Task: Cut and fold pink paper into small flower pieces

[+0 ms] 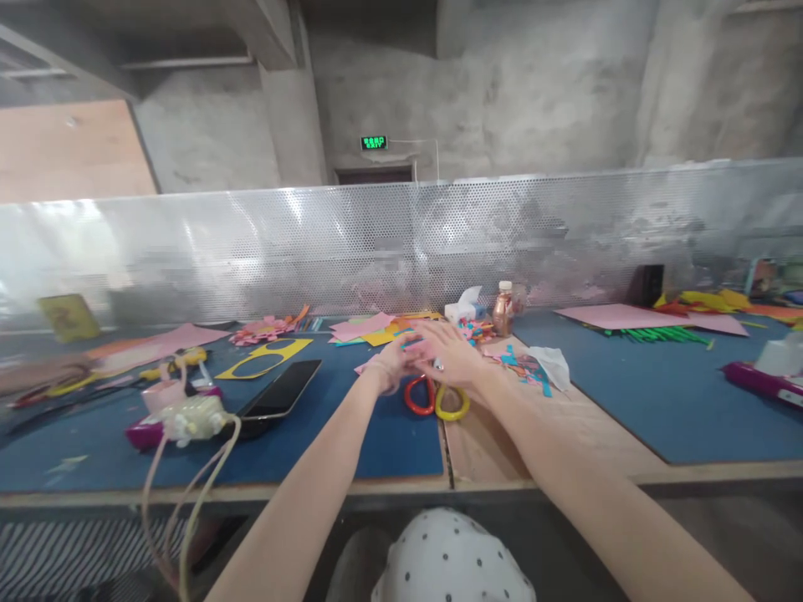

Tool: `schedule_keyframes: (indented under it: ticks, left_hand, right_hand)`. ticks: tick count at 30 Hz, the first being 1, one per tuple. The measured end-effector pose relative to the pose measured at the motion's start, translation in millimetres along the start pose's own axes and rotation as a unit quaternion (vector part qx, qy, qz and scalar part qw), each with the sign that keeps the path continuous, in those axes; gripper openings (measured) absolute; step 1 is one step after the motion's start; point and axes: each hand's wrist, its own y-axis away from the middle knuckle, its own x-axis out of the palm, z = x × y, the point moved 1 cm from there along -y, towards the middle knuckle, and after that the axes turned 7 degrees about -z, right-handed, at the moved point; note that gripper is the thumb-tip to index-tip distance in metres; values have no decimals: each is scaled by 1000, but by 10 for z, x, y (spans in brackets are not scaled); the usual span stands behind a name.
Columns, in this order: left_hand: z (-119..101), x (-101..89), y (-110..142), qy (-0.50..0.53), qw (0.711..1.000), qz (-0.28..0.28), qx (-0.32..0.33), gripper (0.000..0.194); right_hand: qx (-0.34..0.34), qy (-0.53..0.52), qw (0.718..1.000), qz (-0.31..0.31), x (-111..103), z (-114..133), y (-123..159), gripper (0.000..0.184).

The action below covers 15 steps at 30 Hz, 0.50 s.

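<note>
My left hand (394, 364) and my right hand (457, 354) meet over the middle of the table, overlapping in the view. The fingers of my right hand stretch forward and apart. Those of my left hand are blurred and partly covered, so their grip is unclear. Just below the hands lie scissors (452, 405) with one red and one yellow handle loop; their blades are hidden. Colored paper sheets (376, 328) lie beyond my left hand. Small paper scraps (522, 364) and a white tissue (552, 366) are to the right of my right hand.
A dark phone (285, 389), a power strip with cables (194, 418) and a yellow sheet with round cutouts (267, 358) lie left. Behind stand a bottle (503, 311) and a tissue pack (464, 311). A perforated metal panel (376, 251) borders the back. Another person's hand (53, 372) is far left.
</note>
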Motion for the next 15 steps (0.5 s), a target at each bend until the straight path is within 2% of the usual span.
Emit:
schedule_keyframes:
  ticks: [2, 4, 6, 11, 13, 15]
  left_hand:
    - [11, -39, 21, 26, 999, 28, -29, 49]
    - [25, -72, 37, 51, 997, 33, -45, 45]
    - [37, -80, 44, 55, 996, 24, -59, 40]
    - [25, -53, 45, 59, 994, -22, -92, 25]
    - [18, -55, 39, 63, 992, -30, -106, 20]
    - [24, -63, 27, 61, 990, -23, -128, 21]
  right_hand:
    - [51, 7, 999, -5, -27, -122, 68, 65]
    - [44, 3, 999, 23, -13, -205, 121, 58]
    - [35, 2, 999, 32, 27, -247, 145, 43]
    - [54, -40, 998, 7, 162, -206, 99, 29]
    - [80, -74, 994, 9, 206, -177, 72, 22]
    - [141, -102, 985, -9, 221, -175, 53, 20]
